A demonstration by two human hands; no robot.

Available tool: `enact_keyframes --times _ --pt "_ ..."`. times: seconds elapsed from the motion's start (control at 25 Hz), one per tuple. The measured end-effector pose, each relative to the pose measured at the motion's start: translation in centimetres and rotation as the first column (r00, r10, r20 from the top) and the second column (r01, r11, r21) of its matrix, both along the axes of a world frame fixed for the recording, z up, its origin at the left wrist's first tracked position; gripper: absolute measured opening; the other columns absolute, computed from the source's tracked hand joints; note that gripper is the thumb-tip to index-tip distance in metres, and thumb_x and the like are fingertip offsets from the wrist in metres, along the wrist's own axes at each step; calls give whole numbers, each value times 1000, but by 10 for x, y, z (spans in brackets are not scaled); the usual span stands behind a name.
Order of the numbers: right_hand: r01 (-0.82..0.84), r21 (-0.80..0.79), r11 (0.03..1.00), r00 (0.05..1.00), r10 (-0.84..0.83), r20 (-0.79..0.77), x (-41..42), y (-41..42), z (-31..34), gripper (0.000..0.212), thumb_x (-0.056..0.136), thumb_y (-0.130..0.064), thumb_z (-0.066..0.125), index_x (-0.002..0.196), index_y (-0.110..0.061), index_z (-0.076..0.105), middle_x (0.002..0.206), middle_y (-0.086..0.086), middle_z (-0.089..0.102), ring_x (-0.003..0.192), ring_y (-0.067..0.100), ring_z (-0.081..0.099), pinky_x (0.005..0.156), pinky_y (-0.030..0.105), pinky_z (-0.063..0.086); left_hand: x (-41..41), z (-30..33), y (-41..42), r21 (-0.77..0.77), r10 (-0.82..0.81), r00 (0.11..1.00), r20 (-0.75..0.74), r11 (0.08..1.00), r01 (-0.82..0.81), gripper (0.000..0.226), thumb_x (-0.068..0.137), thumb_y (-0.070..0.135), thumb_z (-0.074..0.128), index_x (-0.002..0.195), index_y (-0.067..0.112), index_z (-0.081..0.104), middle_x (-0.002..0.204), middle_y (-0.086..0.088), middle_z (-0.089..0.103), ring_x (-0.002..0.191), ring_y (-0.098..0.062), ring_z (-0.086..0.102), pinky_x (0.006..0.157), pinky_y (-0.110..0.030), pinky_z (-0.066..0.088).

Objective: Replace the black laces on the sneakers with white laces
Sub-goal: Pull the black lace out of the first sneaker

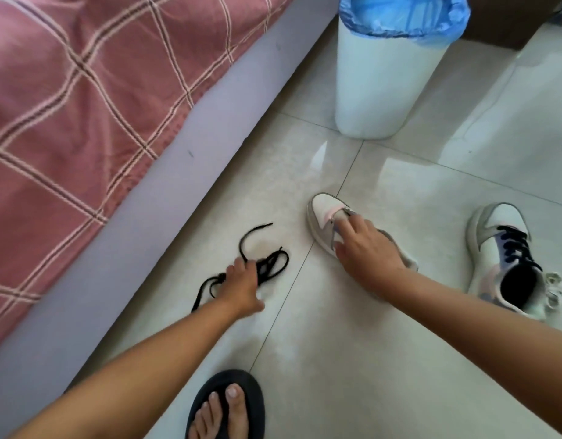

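On the glossy pale floor tiles (pixel 352 343) beside the bed, the left hand (pixel 241 285) reaches down onto a loose black fabric shoelace (pixel 267 264) lying in a tangle; its fingers are hidden behind the back of the hand, so I cannot tell whether they pinch the lace or only rest on it. The right hand (pixel 366 248) lies on the nearer pale grey-and-white sneaker with a pink panel (pixel 324 217), fingers spread and slightly bent over the tongue area — pressing or steadying rather than plainly gripping. No lace shows on this shoe.

The second white-and-grey sneaker (pixel 501 258) stands well apart to the right, its black laces (pixel 517 245) threaded through the eyelets. Just beside its heel lies a small bundle of white laces (pixel 555 288).

Judging from this, one shoe has been stripped and the step in hand is setting the removed lace aside. The next move probably calls for fetching a white lace from beside the far shoe, finding its tip, and feeding it through the lowest eyelets of the bare sneaker — with the shoe held steady.

A white cylindrical bin with a blue plastic liner (pixel 384 83) stands beyond, and a pink checked bedcover (pixel 83 90) hangs at left.
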State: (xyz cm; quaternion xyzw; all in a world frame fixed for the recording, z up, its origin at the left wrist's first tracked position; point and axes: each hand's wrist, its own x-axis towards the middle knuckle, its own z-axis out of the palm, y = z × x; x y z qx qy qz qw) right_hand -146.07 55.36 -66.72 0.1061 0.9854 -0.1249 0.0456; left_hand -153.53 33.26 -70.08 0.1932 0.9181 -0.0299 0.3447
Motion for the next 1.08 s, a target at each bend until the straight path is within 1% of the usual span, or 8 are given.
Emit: enact_keyframes --times 0.16,0.28,0.4,0.56,0.8,0.92,1.04,1.08 --pt "-355 -164 921 931 364 31 -2 -37 -2 79 75 -12 65 145 -13 29 147 15 31 134 37 31 106 47 32 22 5 24 167 -140 968 207 980 106 21 81 9 57 102 9 53 108 -11 60 98 -27 58 71 -29 43" --pt "-25 -661 750 856 358 373 -2 -56 10 101 74 -18 76 150 -27 9 148 2 32 139 16 26 117 36 21 2 45 41 392 -89 910 405 916 -85 17 75 11 60 91 14 61 76 4 63 68 -8 59 55 -17 40" --pt "253 -898 359 916 210 342 -11 -49 28 30 82 0 67 103 -19 57 78 -12 64 70 -1 60 68 17 51 -24 77 41 489 -19 827 562 814 -313 10 76 10 59 84 14 64 73 6 61 65 -6 54 63 -20 41" --pt "434 -895 -104 901 62 430 -23 -39 46 16 92 -2 53 98 -13 63 66 0 48 61 12 49 71 31 52 -49 88 51 594 119 700 704 442 -672 6 83 13 60 81 17 64 74 4 65 67 -7 58 64 -21 41" --pt "493 -782 -381 843 -11 538 -41 -23 75 18 96 -21 46 85 -10 56 72 6 55 55 15 54 55 27 48 -70 102 92 152 -166 137 977 85 -985 36 99 20 32 103 0 62 97 -16 67 88 -23 62 63 -28 51" --pt "548 -835 -59 836 -14 549 -33 -20 86 18 97 -28 49 82 -18 50 62 -1 41 41 5 31 40 18 28 -69 101 113 186 -67 194 979 -108 -977 23 100 14 41 84 3 54 72 -8 59 66 -17 62 71 -34 59" --pt "294 -499 816 896 -53 441 -32 -11 109 20 97 -35 47 112 -23 49 93 -3 51 72 8 50 63 20 35 -76 93 121 675 96 722 685 291 -678 9 94 15 55 92 8 59 81 -4 65 77 -18 64 79 -29 54" --pt "134 -346 929 900 32 435 -35 -7 119 27 97 -35 47 120 -20 47 101 -3 51 83 10 50 66 18 31 -78 91 122 723 24 811 585 437 -535 8 92 16 59 93 10 62 84 -4 66 79 -15 64 75 -24 52"
